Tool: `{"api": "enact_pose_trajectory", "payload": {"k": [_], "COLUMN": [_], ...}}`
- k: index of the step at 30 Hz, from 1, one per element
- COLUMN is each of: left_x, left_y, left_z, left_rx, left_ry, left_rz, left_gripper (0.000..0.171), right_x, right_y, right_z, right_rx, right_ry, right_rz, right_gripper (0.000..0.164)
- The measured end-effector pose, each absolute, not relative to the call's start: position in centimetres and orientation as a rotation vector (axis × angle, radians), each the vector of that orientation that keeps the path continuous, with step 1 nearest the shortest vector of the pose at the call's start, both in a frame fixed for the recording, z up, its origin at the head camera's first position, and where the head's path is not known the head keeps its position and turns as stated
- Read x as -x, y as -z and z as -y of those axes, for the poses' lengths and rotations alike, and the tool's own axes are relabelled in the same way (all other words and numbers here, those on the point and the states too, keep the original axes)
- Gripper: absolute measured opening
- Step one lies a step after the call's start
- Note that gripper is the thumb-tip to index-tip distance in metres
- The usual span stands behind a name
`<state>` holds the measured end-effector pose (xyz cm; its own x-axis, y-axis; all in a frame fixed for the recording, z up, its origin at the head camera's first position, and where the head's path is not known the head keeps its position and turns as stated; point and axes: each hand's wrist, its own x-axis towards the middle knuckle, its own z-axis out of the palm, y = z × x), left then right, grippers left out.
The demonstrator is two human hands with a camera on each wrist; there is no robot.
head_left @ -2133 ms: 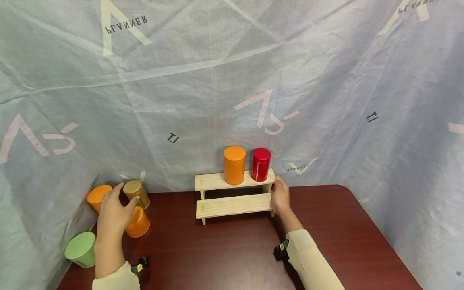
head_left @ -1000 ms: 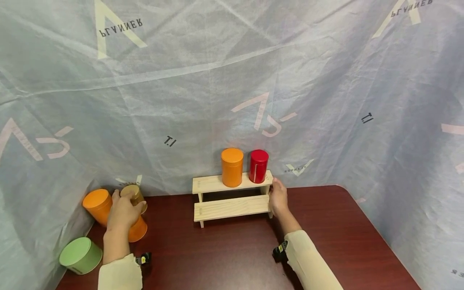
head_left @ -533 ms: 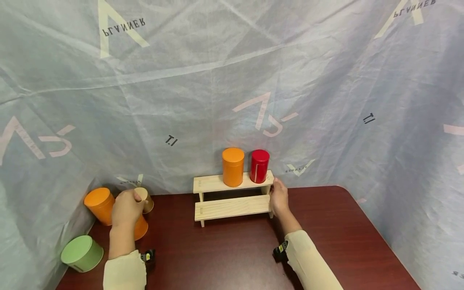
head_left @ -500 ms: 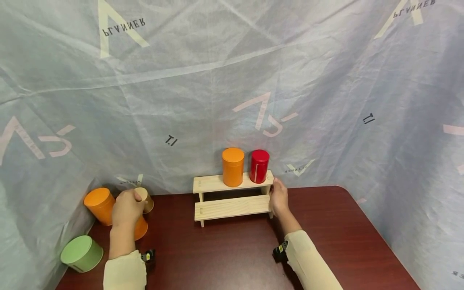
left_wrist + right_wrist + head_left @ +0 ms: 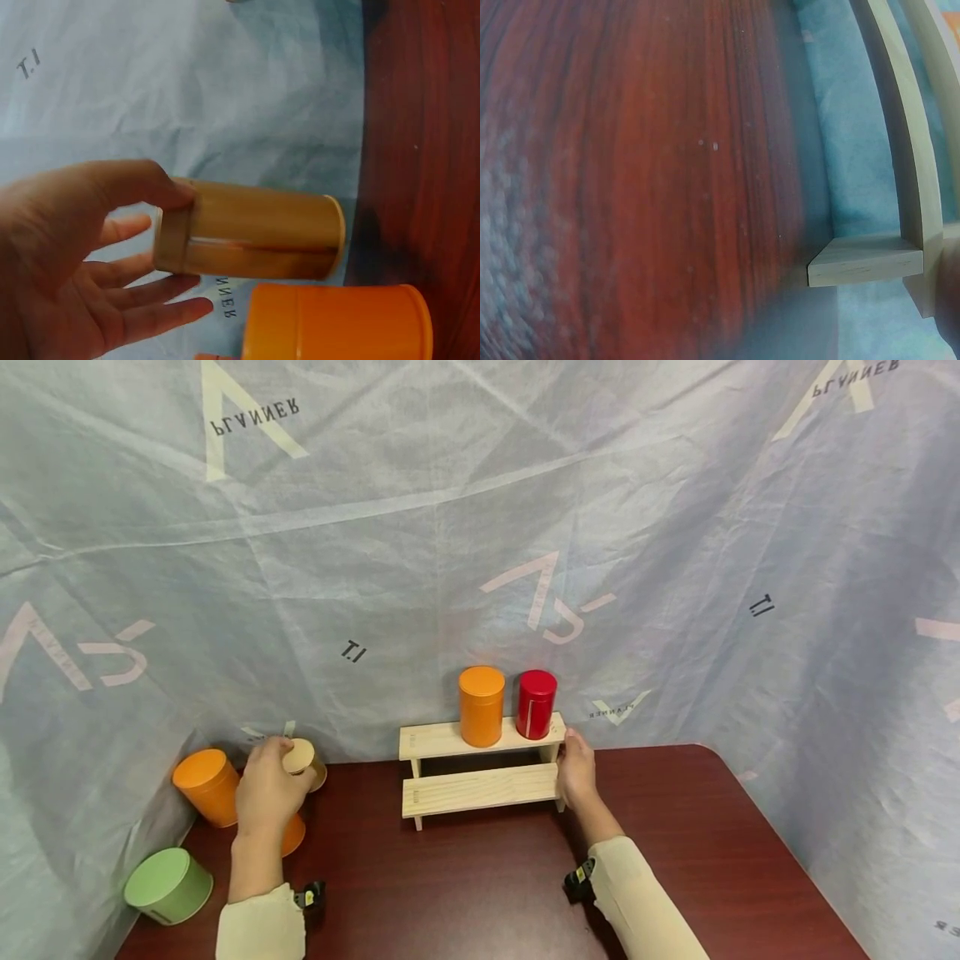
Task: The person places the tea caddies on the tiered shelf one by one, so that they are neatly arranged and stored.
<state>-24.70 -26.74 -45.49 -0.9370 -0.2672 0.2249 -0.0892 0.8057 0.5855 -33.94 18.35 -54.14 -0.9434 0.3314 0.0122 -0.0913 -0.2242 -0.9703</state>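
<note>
My left hand (image 5: 267, 785) holds a gold tin (image 5: 300, 758) by its lid end, with the thumb on one side and the fingers on the other. In the left wrist view, this gold tin (image 5: 259, 231) lies beyond an orange tin (image 5: 337, 322). The same orange tin (image 5: 294, 837) is partly hidden behind my left hand in the head view. My right hand (image 5: 577, 768) grips the right end of a two-tier wooden rack (image 5: 480, 792). A taller orange tin (image 5: 482, 710) and a red tin (image 5: 536, 706) stand on its upper tier.
Left of my left hand, another orange tin (image 5: 210, 789) stands against the cloth. A green tin (image 5: 171, 887) sits nearer, by the table's left edge. Grey printed cloth (image 5: 420, 568) hangs right behind the dark red table (image 5: 465, 893).
My left hand has come down from above the tins and taken hold of the gold tin, which has shifted right. My right hand stays at the rack's end.
</note>
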Motion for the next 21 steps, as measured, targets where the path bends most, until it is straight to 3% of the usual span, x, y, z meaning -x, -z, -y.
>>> {"api": "enact_pose_trajectory", "payload": {"k": [21], "left_x": [24.2], "left_y": [43.2], "left_z": [23.8], "left_rx": [-0.142], "left_ry": [1.146], "left_rz": [2.405], "left_gripper": [0.061], "right_x": [33.8], "right_y": [54.1], "right_z": [-18.1], "right_rx": [0.240], "right_ry": [-2.283], "right_rz": [1.686], "right_gripper": [0.045]}}
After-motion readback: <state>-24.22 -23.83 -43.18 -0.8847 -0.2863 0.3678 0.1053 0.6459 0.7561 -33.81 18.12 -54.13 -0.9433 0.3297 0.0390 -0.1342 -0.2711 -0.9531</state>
